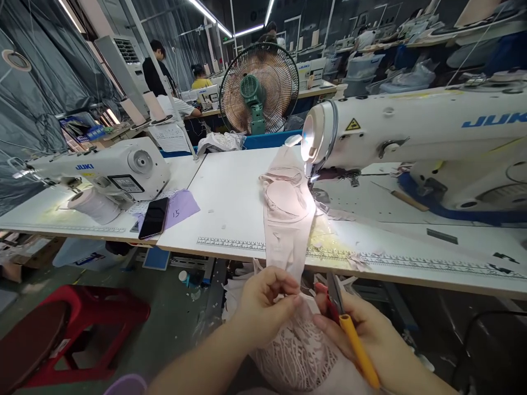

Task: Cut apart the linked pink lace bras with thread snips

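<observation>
Low in front of the table edge, my left hand [269,304] is closed, its thumb and fingertips pinching the edge of a pale pink lace bra [302,351]. My right hand [362,323] is closed around scissors [349,332] with orange and red handles, blades pointing up and away from me. Its thumb and fingers also touch the bra's edge beside my left hand. Another pale pink bra piece [286,203] lies over the table beside the sewing machine's lit needle area and hangs off the front edge. Part of the lace is hidden behind my hands.
A white JUKI sewing machine [411,126] stands at the right, another machine [123,167] at the left. A phone [154,218] lies on purple paper [181,207] near a thread cone [94,206]. A fan [257,88] stands behind the table; a red stool [94,318] is at lower left.
</observation>
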`<action>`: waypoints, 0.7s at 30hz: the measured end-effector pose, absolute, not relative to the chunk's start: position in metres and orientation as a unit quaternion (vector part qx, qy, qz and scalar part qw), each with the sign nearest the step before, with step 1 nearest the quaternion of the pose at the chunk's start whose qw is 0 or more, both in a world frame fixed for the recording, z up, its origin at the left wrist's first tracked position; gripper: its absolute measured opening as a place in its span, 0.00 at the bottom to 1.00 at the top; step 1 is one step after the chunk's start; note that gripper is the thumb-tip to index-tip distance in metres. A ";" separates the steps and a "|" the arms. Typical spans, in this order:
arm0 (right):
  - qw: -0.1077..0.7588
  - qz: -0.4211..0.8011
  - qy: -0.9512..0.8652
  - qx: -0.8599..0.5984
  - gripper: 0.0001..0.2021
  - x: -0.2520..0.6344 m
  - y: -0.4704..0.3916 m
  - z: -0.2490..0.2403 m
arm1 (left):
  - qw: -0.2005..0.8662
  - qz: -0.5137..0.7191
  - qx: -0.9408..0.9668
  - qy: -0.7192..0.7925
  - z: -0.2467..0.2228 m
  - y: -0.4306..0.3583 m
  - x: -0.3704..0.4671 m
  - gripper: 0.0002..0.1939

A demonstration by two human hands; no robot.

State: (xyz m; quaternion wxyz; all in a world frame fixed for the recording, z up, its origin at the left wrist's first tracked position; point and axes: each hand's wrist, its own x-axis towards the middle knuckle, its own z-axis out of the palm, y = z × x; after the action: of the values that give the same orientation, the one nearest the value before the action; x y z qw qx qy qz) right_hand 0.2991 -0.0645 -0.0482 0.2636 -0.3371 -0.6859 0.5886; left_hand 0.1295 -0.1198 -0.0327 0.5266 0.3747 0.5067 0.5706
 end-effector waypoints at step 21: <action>0.257 0.587 -0.705 -0.303 0.16 0.303 -0.061 -0.052 | 0.463 0.518 0.457 0.555 -0.027 -0.121 0.133 0.10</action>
State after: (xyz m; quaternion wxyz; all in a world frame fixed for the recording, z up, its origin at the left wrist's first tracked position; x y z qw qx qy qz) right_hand 0.3035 -0.0611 -0.0522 0.2571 -0.3034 -0.7049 0.5873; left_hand 0.1328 -0.1205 -0.0266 0.4626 0.4575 0.5553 0.5180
